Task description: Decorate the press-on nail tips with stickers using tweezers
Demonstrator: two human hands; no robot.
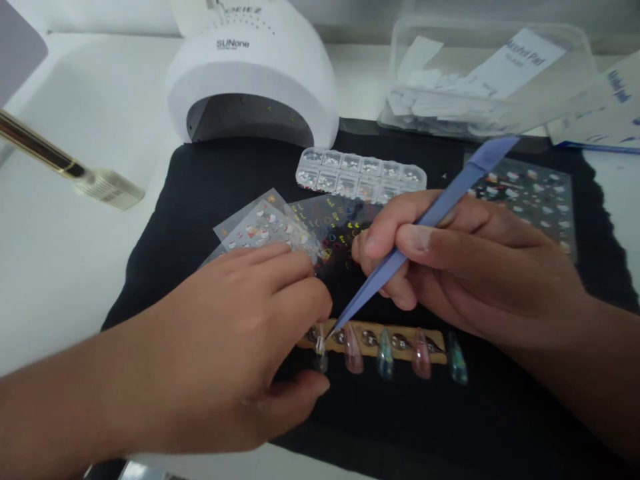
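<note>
My right hand (450, 253) grips blue tweezers (400, 257) between thumb and fingers. Their tips point down at the leftmost visible nail tip (321, 360), which is clear with a pale patch near its top. My left hand (250, 333) is beside that nail tip, its fingers curled and its thumb held apart from them, with no object visible in it. The left fingertips are partly hidden. A wooden strip (385, 328) with round metallic spots carries several nail tips, including a pink one (353, 350) and a blue-green one (385, 357). My left hand covers the strip's left end.
Behind my hands lie sticker sheets (265, 230) and a clear compartment case (360, 175) of small gems. A white nail lamp (250, 73) stands at the back. A clear bin (480, 80) of alcohol pads is back right. A brush (110, 187) is at left, above the black cloth (155, 260).
</note>
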